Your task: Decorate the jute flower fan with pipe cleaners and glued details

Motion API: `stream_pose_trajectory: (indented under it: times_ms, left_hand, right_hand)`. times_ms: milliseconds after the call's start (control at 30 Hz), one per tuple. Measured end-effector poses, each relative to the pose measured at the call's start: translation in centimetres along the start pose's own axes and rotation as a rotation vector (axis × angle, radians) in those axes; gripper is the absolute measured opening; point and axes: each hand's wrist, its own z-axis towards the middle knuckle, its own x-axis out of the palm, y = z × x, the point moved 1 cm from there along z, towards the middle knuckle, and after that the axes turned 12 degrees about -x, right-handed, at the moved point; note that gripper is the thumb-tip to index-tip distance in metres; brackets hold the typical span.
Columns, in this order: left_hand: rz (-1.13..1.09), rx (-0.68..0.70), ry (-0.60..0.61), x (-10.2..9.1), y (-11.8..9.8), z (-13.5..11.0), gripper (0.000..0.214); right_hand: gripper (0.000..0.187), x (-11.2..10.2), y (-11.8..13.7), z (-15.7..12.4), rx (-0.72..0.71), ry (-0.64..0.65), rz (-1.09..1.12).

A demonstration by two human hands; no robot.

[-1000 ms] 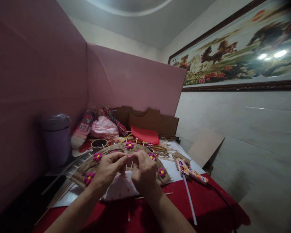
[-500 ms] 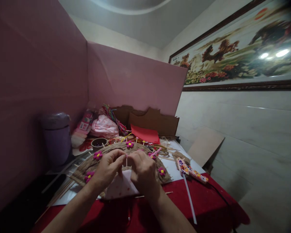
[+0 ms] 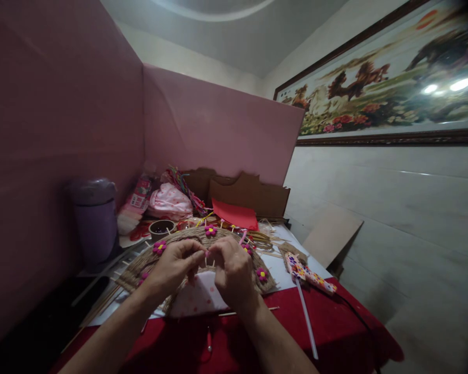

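My left hand [image 3: 179,266] and my right hand [image 3: 234,270] meet over the middle of a fan-shaped piece wound with brown twine [image 3: 265,286]. With thumb and forefinger, my left hand pinches the top of a thin pale stick, where a bit of pink shows. My right hand is closed against the same spot and grips a pink strip [image 3: 243,237], whose free end sticks up above the knuckles. Magenta flowers with yellow centres [image 3: 210,230] dot the twine. White cloth with red spots [image 3: 198,295] covers the fan's lower middle. The fingertips partly hide the stick.
To the right lie a flower-patterned glue gun [image 3: 310,279] with a cord and a clear glue stick [image 3: 306,319]. A small red tool [image 3: 209,340] lies in front. Behind stand a round tub [image 3: 161,228], red paper [image 3: 236,214] and cardboard [image 3: 253,192]. A lilac bin [image 3: 96,223] is at left.
The pink strip's free end has swung from leaning right to standing more upright. My right hand has turned slightly at the stick, and the view has shifted a little.
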Motion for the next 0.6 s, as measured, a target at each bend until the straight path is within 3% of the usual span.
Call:
stream_pose_trajectory:
  times_ms: [200,600]
  left_hand:
    - [-0.057,-0.072,-0.024,0.7,-0.3,-0.31,0.033]
    - [0.044,0.095,-0.019,0.74,-0.33,-0.47,0.027]
  right_hand:
    - [0.015,0.12,-0.1,-0.16,0.009,-0.057,-0.055]
    - [0.019,0.24,-0.26,-0.27,0.02,-0.013,0.015]
